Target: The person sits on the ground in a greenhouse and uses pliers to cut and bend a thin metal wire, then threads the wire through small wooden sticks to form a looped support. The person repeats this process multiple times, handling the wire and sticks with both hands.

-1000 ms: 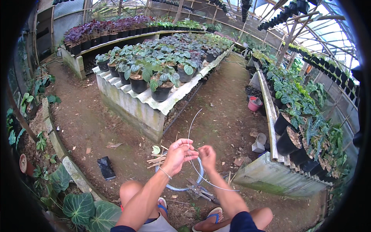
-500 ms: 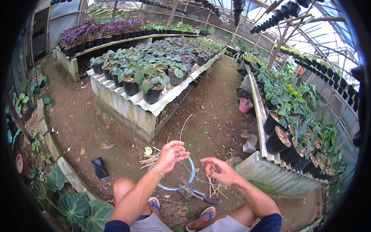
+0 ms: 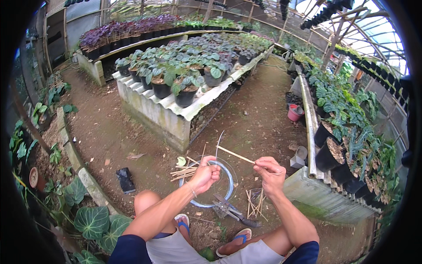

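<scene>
My left hand (image 3: 205,177) is closed in a pinch on a thin wire (image 3: 218,143) that curves upward past the fingers. My right hand (image 3: 271,174) grips one end of a slim bamboo stick (image 3: 237,155). The stick's other end points left and meets or crosses the wire; which of these I cannot tell. Below the hands, a coil of wire (image 3: 231,187) lies on the soil. A pair of pliers (image 3: 229,210) with dark handles rests at its near edge. Bamboo sticks (image 3: 183,172) are piled left of the coil, and more sticks (image 3: 255,206) lie right of the pliers.
A concrete bench (image 3: 154,127) with a corrugated top carries potted plants ahead. On the right stands another plant bench (image 3: 325,198), with a red pot (image 3: 295,113) and a grey block (image 3: 299,157) beside it. A black plastic piece (image 3: 125,180) lies on the left.
My right hand, earlier near the coil with bent fingers and no visible stick, has risen and now holds a bamboo stick against or near the wire. The view has shifted slightly left.
</scene>
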Available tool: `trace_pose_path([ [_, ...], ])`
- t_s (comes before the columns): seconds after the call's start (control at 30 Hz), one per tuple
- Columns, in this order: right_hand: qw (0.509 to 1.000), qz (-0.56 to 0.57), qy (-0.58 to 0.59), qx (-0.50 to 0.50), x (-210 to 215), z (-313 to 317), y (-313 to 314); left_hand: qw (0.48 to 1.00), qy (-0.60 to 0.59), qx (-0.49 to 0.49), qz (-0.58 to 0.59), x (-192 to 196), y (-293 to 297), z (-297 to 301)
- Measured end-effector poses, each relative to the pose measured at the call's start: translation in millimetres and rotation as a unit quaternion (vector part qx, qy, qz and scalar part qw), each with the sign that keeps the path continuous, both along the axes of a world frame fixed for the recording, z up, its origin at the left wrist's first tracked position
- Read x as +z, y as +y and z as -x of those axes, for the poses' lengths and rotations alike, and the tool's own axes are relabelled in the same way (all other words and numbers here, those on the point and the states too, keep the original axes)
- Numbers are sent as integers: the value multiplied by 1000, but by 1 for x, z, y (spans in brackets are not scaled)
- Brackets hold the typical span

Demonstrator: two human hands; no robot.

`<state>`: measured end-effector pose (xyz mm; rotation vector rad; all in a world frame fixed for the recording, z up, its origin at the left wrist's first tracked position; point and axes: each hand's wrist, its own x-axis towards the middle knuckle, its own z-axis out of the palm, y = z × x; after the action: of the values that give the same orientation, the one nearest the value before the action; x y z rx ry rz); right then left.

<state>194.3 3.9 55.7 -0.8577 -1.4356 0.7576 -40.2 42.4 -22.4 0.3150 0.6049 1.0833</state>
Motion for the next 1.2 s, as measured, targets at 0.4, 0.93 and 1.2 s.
trace_pose_path([
  [0.4,921,105,-280,249,-3,-10,5,982,117,51,-140,20,-3,-5],
  [0.93,974,214,16,76,-16,-11,12,894,264,-89,-351,11,-26,-31],
  [1.2,971,70,-226,-30,-2,-15,0,938,203,28,-281,16,-19,-21],
])
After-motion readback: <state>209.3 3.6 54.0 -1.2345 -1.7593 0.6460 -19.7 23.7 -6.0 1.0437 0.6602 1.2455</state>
